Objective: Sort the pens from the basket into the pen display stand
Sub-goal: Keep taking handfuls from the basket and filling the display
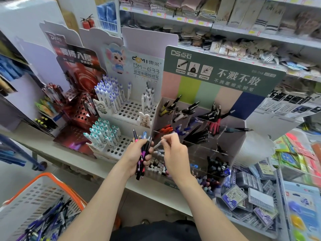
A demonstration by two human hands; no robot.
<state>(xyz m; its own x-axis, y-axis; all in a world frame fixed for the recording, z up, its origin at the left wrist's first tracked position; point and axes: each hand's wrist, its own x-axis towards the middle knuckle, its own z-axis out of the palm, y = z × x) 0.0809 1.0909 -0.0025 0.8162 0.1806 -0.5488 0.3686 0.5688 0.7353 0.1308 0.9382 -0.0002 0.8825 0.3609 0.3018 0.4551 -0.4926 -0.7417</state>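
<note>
Where the pens are: a bundle of pens (141, 168) stands in my left hand (134, 155), one pale pen (159, 144) is in my right hand (175, 153), and many more lie loose in the basket (52, 179) at my lower left.
Pen display stand (222, 72): just beyond my hands, its clear compartments partly stocked with black, red and blue pens.
Handling: I judge each pen light, stiff and smooth-barrelled. One alone is easy, but the bundle could fan out and slip if my fist slackens.
Where to hold: mid-barrel for the single pen, clear of tip and clicker; round the middle for the bundle.
Left hand: fingers and thumb curl tight round the bundle, with its upper ends rising above my knuckles and its lower ends sticking out below my palm.
Right hand: thumb and first fingers pinch the pale pen near its upper end. Its lower end sits close to the bundle; I cannot tell whether they touch.
</note>
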